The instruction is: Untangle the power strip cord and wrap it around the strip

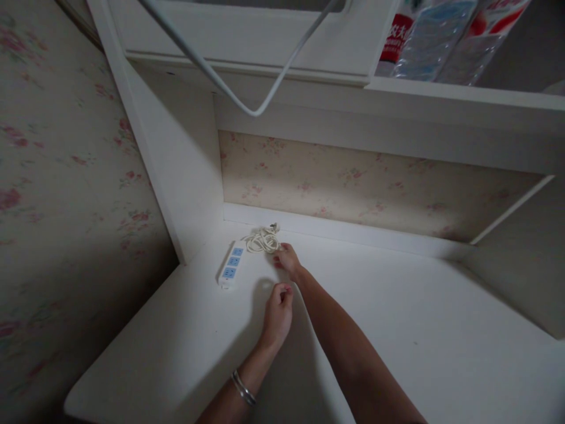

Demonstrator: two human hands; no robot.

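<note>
On the white desktop lies a white power strip [232,264] with blue socket faces, tilted slightly. Its pale power cord [260,241] is gathered in a loose coil just to the right, and the plug [274,227] rests at the back of the coil. My right hand [288,260] reaches to the coil's right edge, its fingers closed around part of the cord. Nearer to me, my left hand [279,312] hovers over the desktop with fingers curled together and nothing visible in them. A silver bangle [243,388] circles my left wrist.
A white upright panel [185,159] bounds the desk on the left, beside flowered wallpaper [88,176]. Overhead, a shelf [463,97] holds wrapped plastic bottles [435,41]. A pale cable [255,111] hangs in a loop in front of the cabinet.
</note>
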